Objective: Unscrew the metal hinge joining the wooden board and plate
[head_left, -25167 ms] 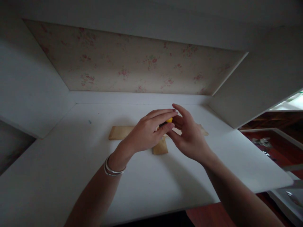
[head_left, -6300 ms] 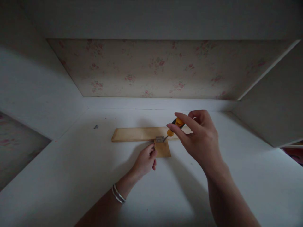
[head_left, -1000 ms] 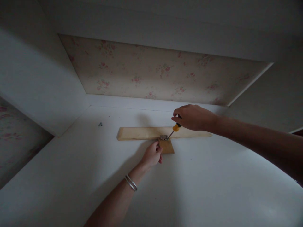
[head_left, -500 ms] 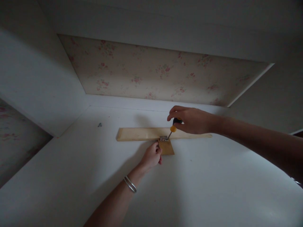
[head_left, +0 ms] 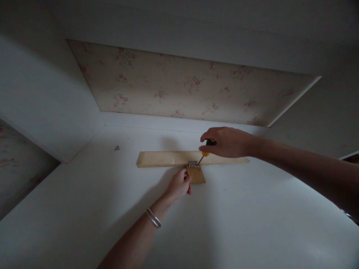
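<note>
My right hand [head_left: 226, 142] is closed round the black and yellow handle of a screwdriver [head_left: 205, 153]. Its shaft slants down to the right part of a small metal hinge [head_left: 193, 164]. The hinge lies across the joint between a long pale wooden strip [head_left: 159, 159] and a small wooden block [head_left: 197, 175]. With curled fingers, my left hand [head_left: 179, 183] grips the left edge of the block; its fingertips are partly hidden. Both pieces of wood lie on a white surface [head_left: 246, 216].
Small dark metal pieces, perhaps screws [head_left: 117, 148], lie on the white surface to the left of the strip. Beyond it is a raised white edge with a floral-patterned panel [head_left: 174, 86]. White side walls [head_left: 50, 86] stand at left and right.
My right hand's fingers have shifted on the screwdriver handle, the thumb now lying lower along it. The screwdriver tip stays at the hinge. My left hand keeps its place on the block.
</note>
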A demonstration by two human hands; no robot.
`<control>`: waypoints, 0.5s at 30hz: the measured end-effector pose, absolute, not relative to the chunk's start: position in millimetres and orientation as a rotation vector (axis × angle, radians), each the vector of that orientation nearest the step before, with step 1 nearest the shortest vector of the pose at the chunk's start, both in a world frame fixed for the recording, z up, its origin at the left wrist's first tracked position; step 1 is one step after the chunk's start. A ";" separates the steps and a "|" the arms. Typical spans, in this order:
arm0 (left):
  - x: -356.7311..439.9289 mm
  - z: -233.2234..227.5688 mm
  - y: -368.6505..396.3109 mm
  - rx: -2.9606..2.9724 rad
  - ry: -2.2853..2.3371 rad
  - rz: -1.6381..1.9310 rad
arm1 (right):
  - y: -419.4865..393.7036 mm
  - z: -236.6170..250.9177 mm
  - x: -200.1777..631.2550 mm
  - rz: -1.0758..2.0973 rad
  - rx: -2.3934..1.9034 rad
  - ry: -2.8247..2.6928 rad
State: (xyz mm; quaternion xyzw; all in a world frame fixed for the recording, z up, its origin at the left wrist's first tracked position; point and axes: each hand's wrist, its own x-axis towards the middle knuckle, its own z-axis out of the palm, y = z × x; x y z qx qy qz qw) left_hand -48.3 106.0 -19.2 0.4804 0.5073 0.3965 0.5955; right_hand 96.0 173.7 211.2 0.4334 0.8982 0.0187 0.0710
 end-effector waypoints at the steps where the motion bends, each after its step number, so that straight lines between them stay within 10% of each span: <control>1: -48.3 -19.4 106.0 1.120 1.179 0.923 | 173.3 211.2 95.0 0.147 1.356 2.656; 15: -49.1 -18.7 105.9 1.156 1.213 0.901 | 171.1 207.6 87.7 0.277 1.432 2.618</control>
